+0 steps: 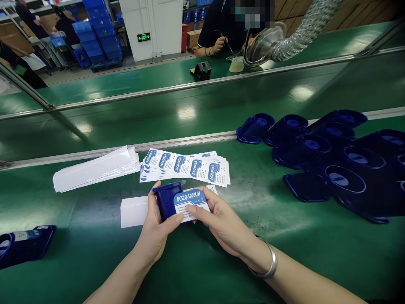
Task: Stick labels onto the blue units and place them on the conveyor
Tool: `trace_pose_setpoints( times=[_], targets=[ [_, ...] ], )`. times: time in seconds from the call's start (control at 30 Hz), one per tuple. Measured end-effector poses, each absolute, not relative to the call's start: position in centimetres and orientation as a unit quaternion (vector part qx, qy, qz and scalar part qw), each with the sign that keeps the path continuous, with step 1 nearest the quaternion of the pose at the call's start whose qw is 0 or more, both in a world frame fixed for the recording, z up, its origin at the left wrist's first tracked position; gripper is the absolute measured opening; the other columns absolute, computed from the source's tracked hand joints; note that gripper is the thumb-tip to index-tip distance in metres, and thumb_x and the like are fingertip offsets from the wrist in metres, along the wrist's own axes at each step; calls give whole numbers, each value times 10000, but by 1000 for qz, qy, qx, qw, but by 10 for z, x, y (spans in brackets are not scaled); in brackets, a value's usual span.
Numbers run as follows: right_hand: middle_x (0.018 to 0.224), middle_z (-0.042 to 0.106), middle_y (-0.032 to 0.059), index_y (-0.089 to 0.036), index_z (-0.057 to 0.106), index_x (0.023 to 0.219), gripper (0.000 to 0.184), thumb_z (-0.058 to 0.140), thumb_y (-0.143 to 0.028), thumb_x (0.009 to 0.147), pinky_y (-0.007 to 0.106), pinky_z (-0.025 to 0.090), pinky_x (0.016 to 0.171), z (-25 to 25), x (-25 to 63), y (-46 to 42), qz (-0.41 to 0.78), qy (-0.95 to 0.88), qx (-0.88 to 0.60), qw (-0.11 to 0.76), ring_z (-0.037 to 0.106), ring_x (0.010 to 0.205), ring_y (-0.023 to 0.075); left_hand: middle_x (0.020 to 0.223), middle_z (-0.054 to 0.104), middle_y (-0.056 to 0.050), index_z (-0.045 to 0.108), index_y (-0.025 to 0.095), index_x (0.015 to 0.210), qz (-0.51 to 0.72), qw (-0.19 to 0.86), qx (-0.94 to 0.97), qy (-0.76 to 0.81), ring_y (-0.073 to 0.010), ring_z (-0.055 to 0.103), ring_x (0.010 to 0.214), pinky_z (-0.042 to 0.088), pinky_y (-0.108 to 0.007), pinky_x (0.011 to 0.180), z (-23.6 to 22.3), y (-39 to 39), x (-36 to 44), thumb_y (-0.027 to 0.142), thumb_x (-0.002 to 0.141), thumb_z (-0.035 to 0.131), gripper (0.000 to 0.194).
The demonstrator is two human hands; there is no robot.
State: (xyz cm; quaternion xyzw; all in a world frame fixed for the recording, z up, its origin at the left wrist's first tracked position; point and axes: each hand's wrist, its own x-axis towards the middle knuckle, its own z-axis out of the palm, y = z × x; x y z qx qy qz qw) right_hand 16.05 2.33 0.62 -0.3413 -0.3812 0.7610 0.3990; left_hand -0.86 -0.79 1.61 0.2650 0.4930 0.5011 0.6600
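Note:
My left hand (154, 233) is closed around the side of a dark blue plastic housing (165, 198), its thumb at the lower edge of a label. That blue-and-white label (189, 196), printed "DC52Q-5000L/H", lies against the housing's face. My right hand (226, 221) grips the label's right end, thumb on its front; the fingers behind are mostly hidden. Under and behind my hands is a white strip (133, 212), partly covered. Just beyond lies a fanned pile of label sheets (186, 165), with a stack of blank white strips (95, 169) to its left.
Several blue housings (311, 145) stand grouped on the green table (95, 261) at right. One labelled housing (28, 242) lies at the left edge. Behind a metal rail (177, 142), a co-worker (218, 25) sits near a flexible metal duct (303, 31).

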Motion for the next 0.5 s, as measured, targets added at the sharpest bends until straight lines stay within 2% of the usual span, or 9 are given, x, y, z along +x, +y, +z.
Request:
trace_pose_setpoints(
  times=[0.1, 0.2, 0.3, 0.4, 0.5],
  targets=[
    [971, 631, 31, -213, 590, 1059, 323, 762, -447, 919, 296, 470, 739, 9, 163, 26, 748, -407, -336, 401, 569, 869, 191, 1476, 540, -91, 248, 339, 1551, 504, 666, 261, 484, -313, 543, 1315, 467, -445, 1084, 17, -9, -9, 278, 737, 860, 1020],
    [1004, 618, 48, -231, 556, 1101, 312, 695, -472, 961, 319, 493, 739, 10, 166, 28, 709, -464, -341, 407, 577, 883, 209, 1470, 556, -84, 347, 326, 1522, 516, 661, 252, 484, -313, 521, 1345, 456, -428, 1097, 16, -8, -7, 355, 798, 815, 862],
    [1022, 599, 61, -238, 536, 1134, 305, 639, -485, 989, 343, 494, 771, 12, 171, 30, 614, -532, -391, 433, 585, 924, 229, 1425, 597, -79, 405, 325, 1490, 521, 663, 245, 478, -310, 534, 1336, 453, -434, 1099, 15, -7, -7, 394, 841, 773, 749],
    [888, 584, 31, -228, 553, 995, 272, 574, -498, 1017, 330, 454, 714, 15, 176, 34, 531, -600, -411, 435, 565, 800, 203, 1358, 638, -87, 390, 320, 1489, 526, 662, 242, 476, -321, 549, 1319, 454, -466, 1093, 15, -8, -8, 379, 835, 782, 765],
    [785, 555, 8, -224, 531, 876, 322, 538, -507, 1028, 316, 400, 642, 19, 178, 34, 478, -652, -408, 424, 523, 706, 184, 1307, 663, -98, 418, 290, 1463, 531, 654, 248, 478, -332, 564, 1300, 463, -478, 1079, 14, -9, -8, 350, 816, 802, 754]
  ],
)
